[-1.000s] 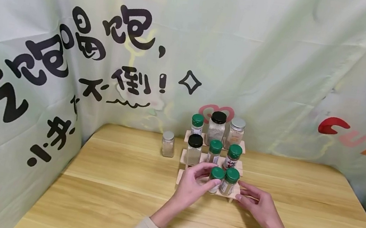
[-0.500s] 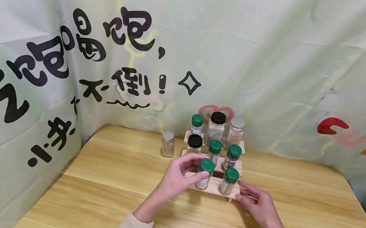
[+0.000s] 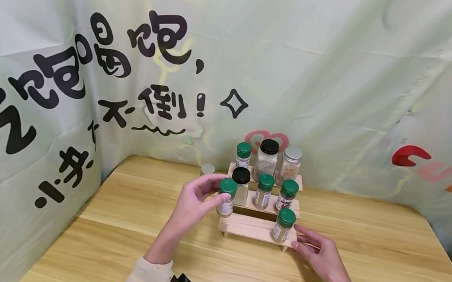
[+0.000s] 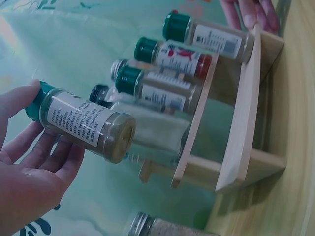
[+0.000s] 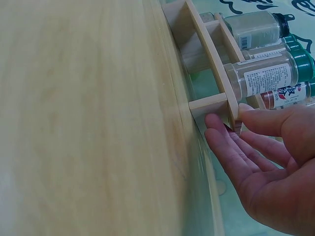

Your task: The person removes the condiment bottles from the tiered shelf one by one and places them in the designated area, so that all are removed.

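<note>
In the head view my left hand (image 3: pixel 195 202) holds a spice jar (image 3: pixel 226 199) with a green cap, raised at the left end of the rack's lowest step. Thumb and fingers pinch it near the cap in the left wrist view, where the jar (image 4: pixel 86 120) hangs clear of the wood. The wooden spice rack (image 3: pixel 248 227) has three steps. At the right end of its lowest step, my right hand (image 3: pixel 320 255) grips the board, thumb on top and fingers below in the right wrist view. One green-capped jar (image 3: pixel 283 227) stands on that step.
The middle step carries a black-capped jar (image 3: pixel 240 187) and two green-capped jars. On the top step stand a green-capped jar (image 3: pixel 243 153), a large black-capped jar (image 3: pixel 266 161) and a silver-capped jar (image 3: pixel 291 165). Another silver-capped jar (image 3: pixel 207 169), partly hidden, stands left of the rack.
My left hand has carried the green-capped jar leftward and up, away from the other jar on the lowest step. My right hand has stayed at the rack's right end.
</note>
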`<state>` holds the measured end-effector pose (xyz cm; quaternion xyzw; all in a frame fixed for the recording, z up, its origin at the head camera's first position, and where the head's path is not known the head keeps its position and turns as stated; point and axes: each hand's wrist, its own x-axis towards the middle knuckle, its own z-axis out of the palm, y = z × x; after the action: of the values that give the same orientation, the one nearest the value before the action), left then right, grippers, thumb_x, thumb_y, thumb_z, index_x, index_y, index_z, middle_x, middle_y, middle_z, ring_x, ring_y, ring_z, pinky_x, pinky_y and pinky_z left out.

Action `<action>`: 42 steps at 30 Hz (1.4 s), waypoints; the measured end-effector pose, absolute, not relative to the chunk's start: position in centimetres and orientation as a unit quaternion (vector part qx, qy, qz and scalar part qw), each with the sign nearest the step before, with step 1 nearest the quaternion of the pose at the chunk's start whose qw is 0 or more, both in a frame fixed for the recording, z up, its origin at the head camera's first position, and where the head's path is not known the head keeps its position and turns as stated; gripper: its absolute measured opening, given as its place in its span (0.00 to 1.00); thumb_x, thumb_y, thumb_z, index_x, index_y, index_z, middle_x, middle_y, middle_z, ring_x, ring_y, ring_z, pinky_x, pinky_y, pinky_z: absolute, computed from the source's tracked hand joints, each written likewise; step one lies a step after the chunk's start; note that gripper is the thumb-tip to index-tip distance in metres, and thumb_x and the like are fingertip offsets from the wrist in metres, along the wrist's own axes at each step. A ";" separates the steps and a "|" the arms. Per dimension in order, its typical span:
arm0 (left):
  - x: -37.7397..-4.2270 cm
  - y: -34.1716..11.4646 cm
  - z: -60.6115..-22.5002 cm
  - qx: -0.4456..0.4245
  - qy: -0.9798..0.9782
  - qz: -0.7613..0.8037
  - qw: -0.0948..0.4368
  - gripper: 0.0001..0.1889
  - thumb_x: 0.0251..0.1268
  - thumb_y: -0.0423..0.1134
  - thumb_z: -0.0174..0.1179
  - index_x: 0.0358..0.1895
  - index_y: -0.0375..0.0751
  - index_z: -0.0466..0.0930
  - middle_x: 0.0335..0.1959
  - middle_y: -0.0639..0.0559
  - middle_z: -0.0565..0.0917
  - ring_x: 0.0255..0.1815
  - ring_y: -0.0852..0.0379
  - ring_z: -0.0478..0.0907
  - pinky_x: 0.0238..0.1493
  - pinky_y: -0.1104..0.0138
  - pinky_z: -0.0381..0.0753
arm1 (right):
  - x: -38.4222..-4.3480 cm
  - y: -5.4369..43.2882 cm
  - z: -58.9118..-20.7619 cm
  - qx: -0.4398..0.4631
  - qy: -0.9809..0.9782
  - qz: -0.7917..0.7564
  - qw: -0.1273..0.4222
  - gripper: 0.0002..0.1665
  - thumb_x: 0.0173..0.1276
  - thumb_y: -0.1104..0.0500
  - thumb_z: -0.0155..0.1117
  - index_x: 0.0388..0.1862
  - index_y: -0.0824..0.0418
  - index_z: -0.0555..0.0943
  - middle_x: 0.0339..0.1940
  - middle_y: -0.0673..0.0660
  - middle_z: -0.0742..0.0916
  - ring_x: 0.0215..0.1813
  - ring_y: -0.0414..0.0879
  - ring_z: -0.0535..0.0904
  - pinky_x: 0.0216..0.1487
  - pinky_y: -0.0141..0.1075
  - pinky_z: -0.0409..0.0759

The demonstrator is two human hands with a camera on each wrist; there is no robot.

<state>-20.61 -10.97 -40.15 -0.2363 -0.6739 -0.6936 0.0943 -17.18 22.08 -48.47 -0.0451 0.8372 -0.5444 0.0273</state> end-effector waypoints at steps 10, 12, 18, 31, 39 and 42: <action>-21.5 -13.0 -40.2 -0.208 -0.666 -0.708 0.110 0.19 0.63 0.25 0.69 0.58 0.30 0.81 0.54 0.37 0.84 0.52 0.47 0.83 0.58 0.61 0.85 | -17.2 22.3 -48.7 -0.047 0.841 -0.538 0.014 0.31 0.70 0.63 0.71 0.68 0.74 0.75 0.56 0.72 0.85 0.53 0.57 0.86 0.47 0.30 0.86; -21.7 -13.4 -40.2 -0.202 -0.666 -0.709 0.115 0.19 0.63 0.25 0.69 0.58 0.30 0.81 0.55 0.36 0.84 0.53 0.47 0.83 0.58 0.61 0.85 | -17.2 22.3 -48.7 -0.045 0.841 -0.538 0.016 0.31 0.70 0.63 0.71 0.68 0.74 0.74 0.56 0.72 0.85 0.53 0.57 0.86 0.47 0.30 0.86; -22.2 -14.6 -40.3 -0.177 -0.664 -0.715 0.127 0.19 0.63 0.23 0.69 0.58 0.28 0.81 0.55 0.34 0.84 0.52 0.48 0.83 0.57 0.61 0.85 | -17.1 22.3 -48.7 -0.042 0.839 -0.543 0.023 0.31 0.71 0.63 0.71 0.69 0.74 0.74 0.55 0.72 0.85 0.51 0.56 0.87 0.46 0.31 0.87; -23.7 -17.6 -40.9 -0.123 -0.677 -0.707 0.162 0.21 0.67 0.23 0.65 0.62 0.28 0.78 0.58 0.34 0.82 0.58 0.51 0.82 0.61 0.66 0.81 | -17.3 22.3 -48.6 -0.045 0.833 -0.552 0.021 0.31 0.70 0.64 0.70 0.68 0.75 0.74 0.54 0.73 0.85 0.50 0.55 0.88 0.46 0.30 0.87; -24.6 -18.6 -41.8 -0.088 -0.683 -0.708 0.159 0.21 0.69 0.25 0.64 0.64 0.29 0.77 0.62 0.37 0.80 0.62 0.48 0.78 0.64 0.68 0.79 | -17.3 22.3 -48.7 -0.047 0.835 -0.548 0.020 0.31 0.70 0.64 0.70 0.69 0.74 0.74 0.55 0.73 0.85 0.51 0.56 0.87 0.46 0.31 0.87; -25.0 -19.0 -42.1 -0.071 -0.683 -0.711 0.149 0.22 0.70 0.25 0.63 0.65 0.30 0.76 0.64 0.37 0.78 0.63 0.47 0.77 0.64 0.70 0.78 | -17.4 22.2 -48.7 -0.044 0.836 -0.546 0.025 0.32 0.71 0.63 0.71 0.69 0.74 0.74 0.55 0.72 0.85 0.52 0.57 0.87 0.46 0.32 0.87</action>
<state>-25.02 -19.01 -42.15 -0.0705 -0.6833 -0.7113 0.1489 -17.36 22.19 -48.70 -0.0441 0.8362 -0.5460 0.0248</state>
